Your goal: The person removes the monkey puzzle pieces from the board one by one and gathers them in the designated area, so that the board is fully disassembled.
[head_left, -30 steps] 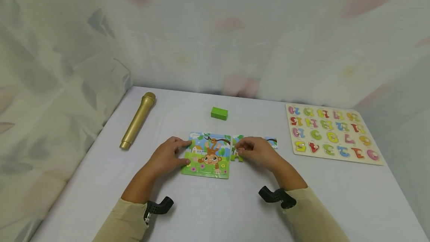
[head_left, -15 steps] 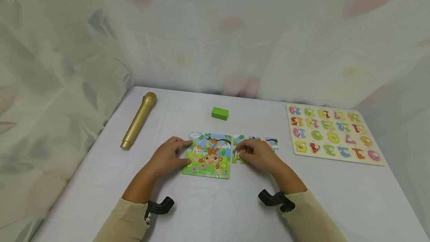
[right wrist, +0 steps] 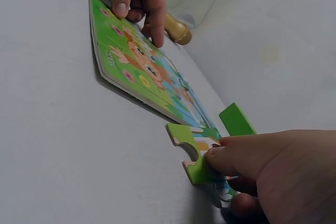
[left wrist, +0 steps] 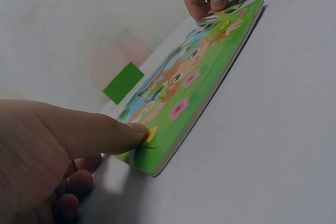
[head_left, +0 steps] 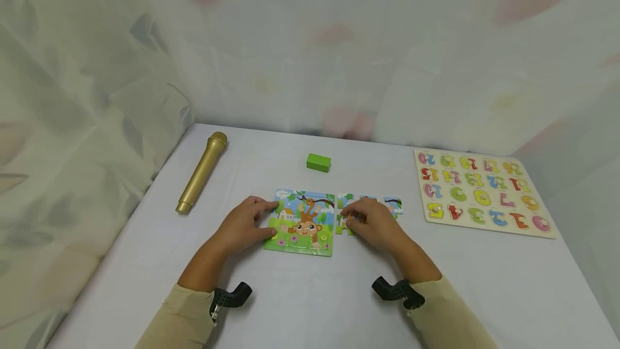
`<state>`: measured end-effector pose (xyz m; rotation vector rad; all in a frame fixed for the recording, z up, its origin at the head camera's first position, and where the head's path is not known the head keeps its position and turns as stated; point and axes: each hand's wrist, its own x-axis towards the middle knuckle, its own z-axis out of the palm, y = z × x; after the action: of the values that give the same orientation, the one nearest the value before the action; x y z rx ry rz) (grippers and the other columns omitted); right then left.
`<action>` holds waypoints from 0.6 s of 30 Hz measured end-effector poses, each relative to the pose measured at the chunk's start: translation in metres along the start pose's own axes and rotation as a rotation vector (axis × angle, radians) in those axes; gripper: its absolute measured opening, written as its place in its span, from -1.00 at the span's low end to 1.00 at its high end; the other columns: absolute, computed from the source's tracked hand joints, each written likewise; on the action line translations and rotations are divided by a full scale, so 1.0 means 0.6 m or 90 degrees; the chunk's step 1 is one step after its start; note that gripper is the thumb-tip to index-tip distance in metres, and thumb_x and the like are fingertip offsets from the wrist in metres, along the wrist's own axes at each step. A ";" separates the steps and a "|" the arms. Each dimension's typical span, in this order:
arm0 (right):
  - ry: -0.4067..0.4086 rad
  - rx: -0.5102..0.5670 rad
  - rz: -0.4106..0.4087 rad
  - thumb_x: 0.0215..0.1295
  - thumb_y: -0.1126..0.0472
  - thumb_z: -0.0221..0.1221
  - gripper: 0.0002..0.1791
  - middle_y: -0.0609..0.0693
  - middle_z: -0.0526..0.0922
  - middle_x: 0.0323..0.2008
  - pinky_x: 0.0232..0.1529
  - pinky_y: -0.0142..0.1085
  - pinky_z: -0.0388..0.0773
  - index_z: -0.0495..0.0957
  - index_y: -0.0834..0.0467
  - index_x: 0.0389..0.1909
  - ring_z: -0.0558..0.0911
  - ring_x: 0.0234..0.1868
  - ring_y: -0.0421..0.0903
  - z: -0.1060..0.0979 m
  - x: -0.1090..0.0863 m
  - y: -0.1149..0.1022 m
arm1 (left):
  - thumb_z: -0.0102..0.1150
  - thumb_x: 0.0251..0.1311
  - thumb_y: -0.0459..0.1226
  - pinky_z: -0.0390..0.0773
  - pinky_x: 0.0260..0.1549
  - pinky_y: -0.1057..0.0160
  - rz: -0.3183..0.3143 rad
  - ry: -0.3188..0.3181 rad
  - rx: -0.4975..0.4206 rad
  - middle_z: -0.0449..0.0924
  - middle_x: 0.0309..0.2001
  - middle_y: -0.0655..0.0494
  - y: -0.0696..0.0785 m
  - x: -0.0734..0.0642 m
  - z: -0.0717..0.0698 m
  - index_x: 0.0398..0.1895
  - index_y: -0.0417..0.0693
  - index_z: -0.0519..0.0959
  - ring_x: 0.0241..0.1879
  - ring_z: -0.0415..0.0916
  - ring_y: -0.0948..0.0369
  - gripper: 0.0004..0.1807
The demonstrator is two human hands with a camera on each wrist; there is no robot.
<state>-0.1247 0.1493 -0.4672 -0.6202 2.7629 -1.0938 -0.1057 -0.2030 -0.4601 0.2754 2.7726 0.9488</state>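
Observation:
A monkey picture puzzle board (head_left: 302, 238) lies flat on the table. My left hand (head_left: 242, 225) rests at its left edge, thumb (left wrist: 118, 136) pressing on the printed top near a corner and index finger extended to the edge farther up. Just right of the board, my right hand (head_left: 375, 223) pinches a green jigsaw piece (right wrist: 197, 171) between thumb and fingertips, low over the table. That piece lies against a blue-and-green jigsaw piece (head_left: 344, 200) above it. Another jigsaw piece (head_left: 394, 206) with a branch shows beyond the knuckles, and more pieces are partly hidden by the hand.
Behind the puzzle board sits a green block (head_left: 318, 162). A gold toy microphone (head_left: 202, 174) lies at the back left, and a number puzzle board (head_left: 465, 220) lies on the right. Floral fabric (head_left: 290, 58) hangs behind the white table (head_left: 310, 306).
My right hand has turned the pinched piece straighter, in line with the piece above it. The left hand stays at the board's edge.

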 end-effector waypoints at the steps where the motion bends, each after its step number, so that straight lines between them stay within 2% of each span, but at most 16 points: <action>1: 0.004 -0.003 -0.001 0.40 0.25 0.40 -0.82 -0.16 0.63 -0.21 -0.24 -0.24 0.49 0.79 0.01 -0.03 0.49 -0.30 -0.17 0.001 -0.001 0.000 | 0.61 0.18 -0.18 0.47 -0.10 0.11 0.001 0.000 0.000 0.52 0.15 0.06 0.000 0.000 0.000 0.45 0.00 0.58 -0.04 0.42 0.13 -0.26; 8: 0.022 -0.012 -0.001 0.40 0.24 0.40 -0.81 -0.19 0.59 -0.26 -0.26 -0.25 0.46 0.81 0.02 -0.02 0.46 -0.31 -0.17 0.006 -0.003 -0.001 | 0.62 0.17 -0.15 0.46 -0.12 0.11 0.013 -0.004 0.003 0.52 0.14 0.06 -0.002 -0.001 0.000 0.46 -0.01 0.57 -0.06 0.41 0.14 -0.24; 18: 0.039 -0.041 -0.009 0.39 0.24 0.41 -0.83 -0.19 0.57 -0.29 -0.25 -0.24 0.44 0.82 0.01 -0.05 0.43 -0.28 -0.18 0.011 -0.004 -0.002 | 0.62 0.16 -0.12 0.47 -0.11 0.11 0.003 -0.003 0.005 0.51 0.14 0.06 0.000 0.001 0.002 0.48 -0.01 0.56 -0.05 0.41 0.12 -0.22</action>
<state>-0.1202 0.1452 -0.4715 -0.6257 2.8611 -1.0475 -0.1060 -0.2021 -0.4608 0.2851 2.7732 0.9373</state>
